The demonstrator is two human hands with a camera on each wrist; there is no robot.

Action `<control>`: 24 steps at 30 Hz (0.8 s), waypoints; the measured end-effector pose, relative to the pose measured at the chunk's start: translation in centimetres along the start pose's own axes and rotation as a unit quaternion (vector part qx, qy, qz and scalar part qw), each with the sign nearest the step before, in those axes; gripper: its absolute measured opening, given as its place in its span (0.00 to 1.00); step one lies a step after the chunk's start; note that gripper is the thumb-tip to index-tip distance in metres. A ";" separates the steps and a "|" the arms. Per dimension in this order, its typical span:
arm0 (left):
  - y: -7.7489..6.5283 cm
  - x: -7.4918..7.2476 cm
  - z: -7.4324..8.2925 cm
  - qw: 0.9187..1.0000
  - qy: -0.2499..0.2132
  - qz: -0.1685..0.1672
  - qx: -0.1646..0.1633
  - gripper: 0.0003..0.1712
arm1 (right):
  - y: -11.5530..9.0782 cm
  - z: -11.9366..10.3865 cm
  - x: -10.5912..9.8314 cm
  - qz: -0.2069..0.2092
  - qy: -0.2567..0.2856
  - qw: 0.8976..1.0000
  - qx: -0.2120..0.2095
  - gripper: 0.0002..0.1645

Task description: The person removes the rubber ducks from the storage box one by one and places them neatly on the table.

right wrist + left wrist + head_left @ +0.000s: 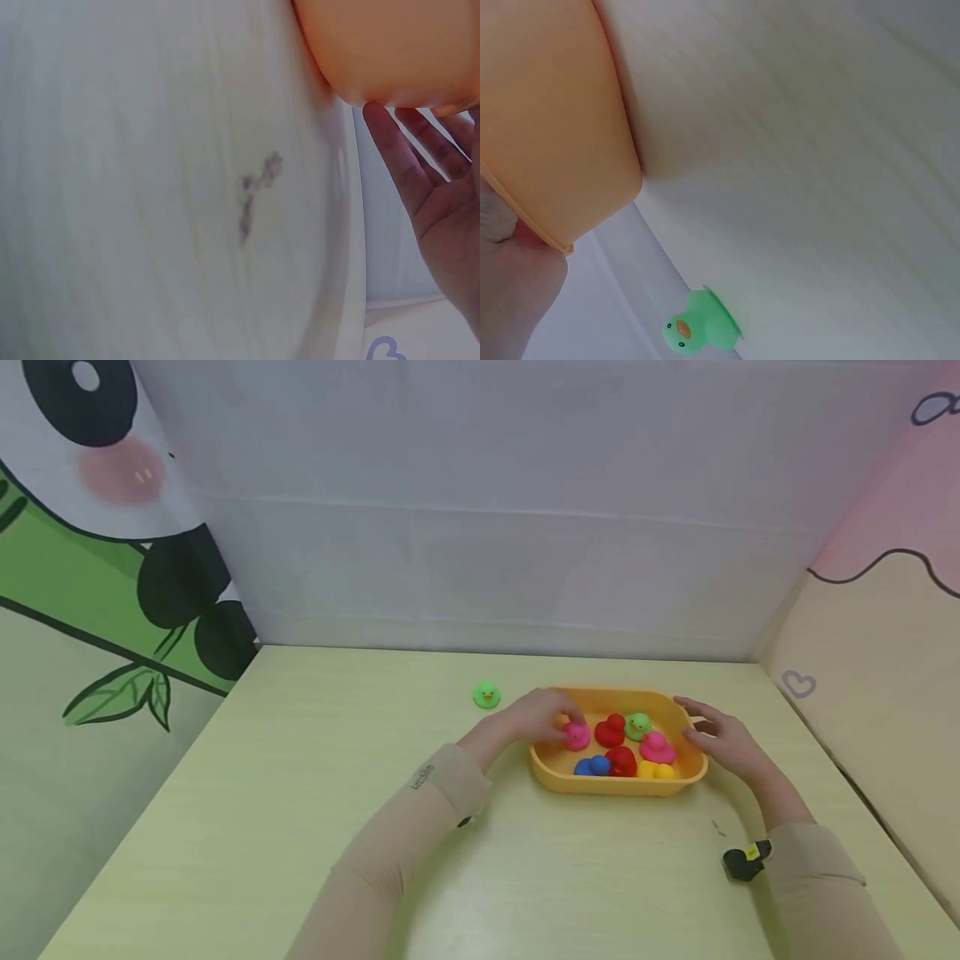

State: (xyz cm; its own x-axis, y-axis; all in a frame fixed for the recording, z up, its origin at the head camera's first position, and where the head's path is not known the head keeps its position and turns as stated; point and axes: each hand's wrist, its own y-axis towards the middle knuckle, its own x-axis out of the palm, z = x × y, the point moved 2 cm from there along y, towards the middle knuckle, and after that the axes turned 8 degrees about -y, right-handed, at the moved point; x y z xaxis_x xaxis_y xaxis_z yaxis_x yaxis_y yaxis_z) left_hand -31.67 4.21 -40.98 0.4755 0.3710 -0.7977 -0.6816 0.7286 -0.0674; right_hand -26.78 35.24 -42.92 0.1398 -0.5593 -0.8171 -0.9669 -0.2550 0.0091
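A shallow yellow-orange plastic basin (558,782) holds several small rubber ducks. My left hand (536,714) reaches over its left end, thumb and fingers curled at a pink duck (577,737). In the left wrist view the basin wall (562,127) hides those fingertips. My right hand (727,739) rests with extended, spread fingers against the basin's right end; the right wrist view shows fingertips touching the outer wall (405,52). Inside also lie a red duck (610,732), a green duck (637,727), another pink duck (657,747), a blue duck (592,766) and a yellow duck (656,771).
One green duck (487,695) stands upright on the pale wooden table (300,793), outside the basin to the left. A white cloth (480,568) hangs behind the table. A printed panel (885,693) borders the right side.
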 end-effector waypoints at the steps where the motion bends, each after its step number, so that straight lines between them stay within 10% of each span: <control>1: 0.0 0.0 0.0 1.000 -0.001 0.001 0.001 0.14 | 0.0 0.0 0.0 0.000 -0.001 1.000 -0.001 0.34; 24: 0.2 0.2 0.3 1.000 0.014 0.007 -0.010 0.15 | 0.1 0.3 -0.3 0.002 0.000 1.000 0.007 0.33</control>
State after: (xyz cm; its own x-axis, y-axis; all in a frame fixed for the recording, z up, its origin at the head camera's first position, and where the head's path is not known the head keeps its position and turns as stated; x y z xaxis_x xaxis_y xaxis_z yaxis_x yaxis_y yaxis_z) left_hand -31.58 4.58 -40.98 0.4509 0.3651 -0.8145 -0.6995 0.7113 -0.0685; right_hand -27.01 35.66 -42.87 0.1350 -0.5603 -0.8172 -0.9703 -0.2419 0.0056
